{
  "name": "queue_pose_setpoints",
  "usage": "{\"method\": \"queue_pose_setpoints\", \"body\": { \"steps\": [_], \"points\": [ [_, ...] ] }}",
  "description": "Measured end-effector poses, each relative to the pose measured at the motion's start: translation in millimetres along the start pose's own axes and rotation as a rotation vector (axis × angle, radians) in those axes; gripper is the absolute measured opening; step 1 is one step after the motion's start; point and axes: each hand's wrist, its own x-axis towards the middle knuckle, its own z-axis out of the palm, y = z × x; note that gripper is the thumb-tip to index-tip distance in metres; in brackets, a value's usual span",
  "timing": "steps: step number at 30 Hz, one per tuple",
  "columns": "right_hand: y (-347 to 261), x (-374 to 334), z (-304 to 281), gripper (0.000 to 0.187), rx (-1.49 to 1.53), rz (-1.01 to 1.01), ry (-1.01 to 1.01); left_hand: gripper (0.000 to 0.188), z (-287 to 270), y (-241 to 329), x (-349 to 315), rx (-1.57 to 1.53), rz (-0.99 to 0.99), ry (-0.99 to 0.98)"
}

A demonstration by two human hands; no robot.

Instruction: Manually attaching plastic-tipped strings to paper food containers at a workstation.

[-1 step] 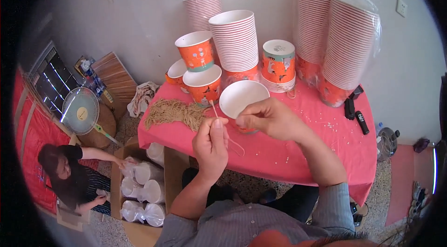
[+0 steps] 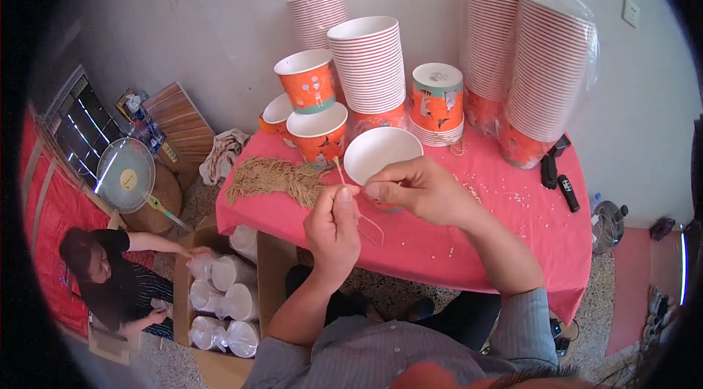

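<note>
Head view: right hand point(image 2: 421, 187) pinches the rim of a white-lined orange paper bowl point(image 2: 381, 157), tilted above the pink-clothed surface point(image 2: 512, 231). Left hand point(image 2: 335, 228) pinches a thin tan string point(image 2: 368, 222) just beside it. Bare cloth lies along the front edge; stacked paper bowls point(image 2: 370, 67) crowd the wall side.
</note>
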Motion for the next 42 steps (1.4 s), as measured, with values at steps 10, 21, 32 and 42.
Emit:
{"method": "queue_pose_setpoints", "body": {
  "steps": [10, 21, 32, 42],
  "points": [
    [19.7, 10.1, 20.4, 0.021, 0.312, -0.026, 0.105, 0.013, 14.4, -10.3, 0.3, 0.457, 0.296, 0.051],
    [7.3, 5.0, 8.0, 0.018, 0.342, -0.075, 0.194, 0.014, 15.1, -6.0, -0.2, 0.361, 0.288, -0.079],
    [-53.6, -25.7, -70.4, 0.016, 0.229, -0.168, 0.375, 0.021, 15.5, -58.6, 35.3, 0.782, 0.576, -0.226],
    [-67.1, -46.8, -114.8, 0.018, -0.279, -0.070, 0.601, 0.022, -40.8, -45.9, 45.8, 0.890, 0.516, -0.623]
  ]
}}
